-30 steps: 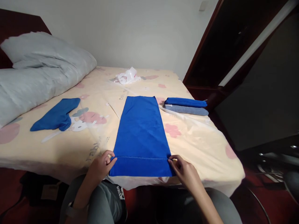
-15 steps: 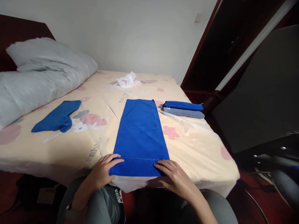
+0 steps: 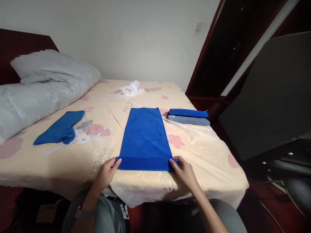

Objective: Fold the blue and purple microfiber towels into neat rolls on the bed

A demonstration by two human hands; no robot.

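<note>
A long blue cloth (image 3: 145, 136) lies flat on the bed in front of me, its near end folded over in a band. My left hand (image 3: 108, 171) pinches the left corner of that fold between thumb and fingers. At the right corner, my right hand (image 3: 182, 168) grips the fold the same way, thumb on top. Between the two hands the folded edge runs nearly straight. The cloth's far end stays spread out, with slight wrinkles.
Left on the bed is a crumpled blue cloth (image 3: 60, 127), with a grey quilt (image 3: 51, 82) behind it. Two folded cloths, blue (image 3: 188, 113) and grey-blue (image 3: 189, 120), lie at the right. A white plastic bag (image 3: 131, 88) sits near the wall.
The near end of the blue cloth has been turned over away from me. Both hands went from resting on it with fingers spread to pinching its corners.
</note>
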